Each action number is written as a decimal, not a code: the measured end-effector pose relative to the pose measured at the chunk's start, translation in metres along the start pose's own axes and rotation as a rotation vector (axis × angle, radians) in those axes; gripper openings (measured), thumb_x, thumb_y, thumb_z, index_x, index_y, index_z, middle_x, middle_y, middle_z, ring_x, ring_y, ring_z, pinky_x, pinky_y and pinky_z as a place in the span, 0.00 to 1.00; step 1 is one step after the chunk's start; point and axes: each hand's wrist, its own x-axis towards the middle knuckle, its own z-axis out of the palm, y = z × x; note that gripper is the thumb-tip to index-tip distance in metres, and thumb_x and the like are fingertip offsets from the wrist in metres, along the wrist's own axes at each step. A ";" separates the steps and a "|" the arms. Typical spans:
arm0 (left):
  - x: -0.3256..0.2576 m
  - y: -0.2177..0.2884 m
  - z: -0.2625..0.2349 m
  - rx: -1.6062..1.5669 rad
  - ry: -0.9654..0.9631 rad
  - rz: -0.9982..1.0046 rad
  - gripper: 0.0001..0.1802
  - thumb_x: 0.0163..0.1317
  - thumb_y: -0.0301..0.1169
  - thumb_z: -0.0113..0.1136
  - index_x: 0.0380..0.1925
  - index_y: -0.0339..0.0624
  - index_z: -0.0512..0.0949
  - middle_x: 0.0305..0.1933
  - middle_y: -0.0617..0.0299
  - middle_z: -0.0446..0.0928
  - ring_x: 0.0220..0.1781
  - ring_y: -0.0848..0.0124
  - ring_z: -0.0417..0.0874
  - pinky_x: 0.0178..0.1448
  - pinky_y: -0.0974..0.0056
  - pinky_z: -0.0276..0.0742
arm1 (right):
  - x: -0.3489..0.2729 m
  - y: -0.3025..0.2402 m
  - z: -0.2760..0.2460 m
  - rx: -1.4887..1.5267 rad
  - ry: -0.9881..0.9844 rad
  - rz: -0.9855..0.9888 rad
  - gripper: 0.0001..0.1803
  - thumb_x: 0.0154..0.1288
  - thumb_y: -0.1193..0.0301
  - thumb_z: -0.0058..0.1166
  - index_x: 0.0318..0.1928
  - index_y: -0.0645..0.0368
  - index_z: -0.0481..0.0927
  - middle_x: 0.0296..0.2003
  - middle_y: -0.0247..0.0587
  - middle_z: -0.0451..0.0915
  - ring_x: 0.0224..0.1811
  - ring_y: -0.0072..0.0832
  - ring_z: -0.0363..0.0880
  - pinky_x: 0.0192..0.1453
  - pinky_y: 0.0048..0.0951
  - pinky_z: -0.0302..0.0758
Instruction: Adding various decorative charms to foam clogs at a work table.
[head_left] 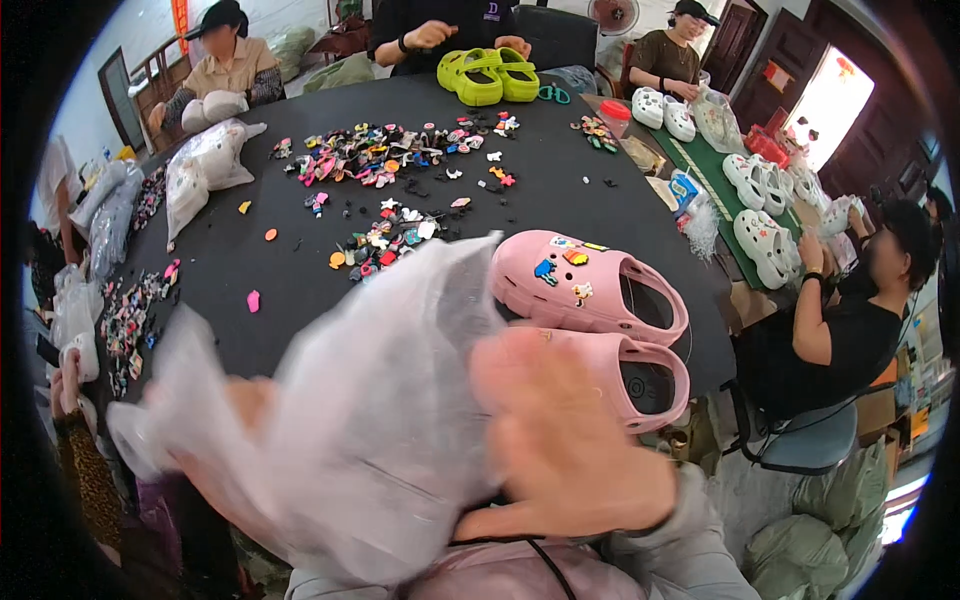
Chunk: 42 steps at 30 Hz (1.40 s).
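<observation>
Head view: both hands grip a clear plastic bag (370, 420) at the table's (560, 190) near edge, left hand (235, 420) behind the film, right hand (560, 440) in front. Pink clogs (585, 285) lie just right of the bag, long axes left-right; the right hand is nearer.

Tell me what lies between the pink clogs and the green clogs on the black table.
Head view: scattered small colourful charms lie between the pink clogs and green clogs.

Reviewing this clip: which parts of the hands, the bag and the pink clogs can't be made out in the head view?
- Left hand: behind the clear plastic bag, motion-blurred; grip unreadable.
- Right hand: blurred; fingers indistinct, contact with the bag unclear.
- Nearer pink clog: toe covered by the right hand.
- Loose charms on the black table: too small to identify.
</observation>
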 end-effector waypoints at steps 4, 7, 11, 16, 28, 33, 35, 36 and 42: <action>0.005 0.053 0.006 0.023 -0.019 -0.069 0.20 0.64 0.30 0.58 0.54 0.30 0.73 0.50 0.47 0.78 0.44 0.59 0.81 0.52 0.57 0.76 | 0.028 -0.010 0.074 0.127 0.006 -0.073 0.50 0.48 0.55 0.66 0.68 0.65 0.60 0.58 0.61 0.71 0.65 0.55 0.67 0.70 0.64 0.54; 0.003 0.073 0.016 0.026 -0.023 -0.153 0.19 0.62 0.29 0.60 0.50 0.30 0.74 0.46 0.48 0.80 0.41 0.60 0.81 0.49 0.57 0.76 | 0.007 -0.002 0.106 0.254 -0.214 0.074 0.28 0.51 0.72 0.56 0.55 0.62 0.70 0.41 0.46 0.79 0.47 0.47 0.78 0.68 0.59 0.60; 0.016 0.103 0.036 0.038 -0.010 -0.253 0.17 0.60 0.29 0.62 0.46 0.30 0.76 0.41 0.49 0.82 0.36 0.61 0.82 0.46 0.57 0.78 | -0.013 -0.008 0.102 0.265 -0.218 -0.070 0.17 0.51 0.74 0.55 0.45 0.58 0.77 0.35 0.38 0.76 0.40 0.36 0.77 0.66 0.54 0.64; 0.017 0.156 0.074 0.281 -1.273 -0.159 0.08 0.49 0.26 0.66 0.29 0.36 0.80 0.31 0.58 0.81 0.28 0.68 0.81 0.35 0.59 0.76 | -0.004 -0.007 0.045 0.201 0.356 -0.243 0.15 0.47 0.69 0.57 0.38 0.60 0.77 0.30 0.38 0.71 0.37 0.36 0.72 0.56 0.48 0.74; -0.006 0.164 0.092 -0.044 -0.468 -0.055 0.16 0.46 0.31 0.67 0.16 0.40 0.67 0.18 0.63 0.64 0.23 0.66 0.71 0.29 0.63 0.64 | -0.014 -0.033 0.086 0.111 0.168 -0.128 0.14 0.52 0.67 0.51 0.38 0.64 0.76 0.32 0.39 0.74 0.37 0.36 0.73 0.49 0.41 0.73; 0.005 0.160 0.097 0.221 -1.208 0.186 0.06 0.35 0.22 0.60 0.17 0.42 0.75 0.19 0.59 0.73 0.26 0.56 0.76 0.31 0.56 0.68 | -0.013 -0.027 0.041 -0.026 0.034 -0.186 0.10 0.47 0.68 0.56 0.32 0.57 0.77 0.29 0.32 0.74 0.39 0.29 0.75 0.54 0.43 0.73; -0.002 0.181 0.099 -0.083 -1.525 0.189 0.05 0.38 0.23 0.60 0.20 0.43 0.79 0.24 0.59 0.78 0.30 0.55 0.80 0.35 0.54 0.73 | -0.009 -0.020 0.033 0.117 0.123 -0.291 0.09 0.48 0.68 0.58 0.32 0.56 0.78 0.28 0.33 0.73 0.37 0.30 0.75 0.54 0.42 0.72; -0.010 0.178 0.100 -0.342 -1.538 0.233 0.07 0.39 0.25 0.61 0.23 0.42 0.79 0.27 0.58 0.79 0.32 0.54 0.81 0.36 0.55 0.74 | -0.007 -0.017 0.039 0.296 0.199 -0.270 0.09 0.49 0.69 0.61 0.32 0.56 0.78 0.29 0.34 0.75 0.37 0.32 0.75 0.53 0.42 0.73; -0.062 0.179 0.096 -0.352 -1.375 -0.459 0.18 0.56 0.29 0.66 0.46 0.40 0.75 0.41 0.55 0.80 0.46 0.66 0.83 0.49 0.61 0.78 | -0.013 0.012 0.066 0.447 0.409 -0.117 0.15 0.48 0.69 0.60 0.37 0.59 0.76 0.38 0.41 0.76 0.43 0.41 0.75 0.46 0.41 0.72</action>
